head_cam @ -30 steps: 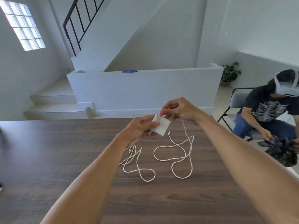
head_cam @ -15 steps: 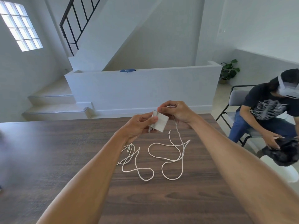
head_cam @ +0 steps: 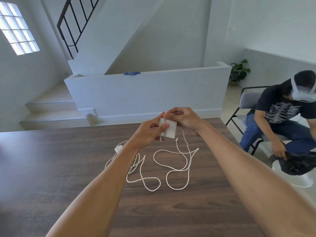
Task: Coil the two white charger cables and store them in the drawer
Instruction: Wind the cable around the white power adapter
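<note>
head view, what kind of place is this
Probably a home's open living area beside a stairwell: white steps with a black metal railing, a dark wood-grain table, and a green potted plant in the corner.

Bright, even daylight enters through the window (head_cam: 18, 29) upper left; shadows are soft. Wide-angle bending curves the walls and stretches the edges. Slight overall softness.

A dark wooden table (head_cam: 68, 168) bears two loose white cables (head_cam: 177, 168) (looped, side by side).
</note>
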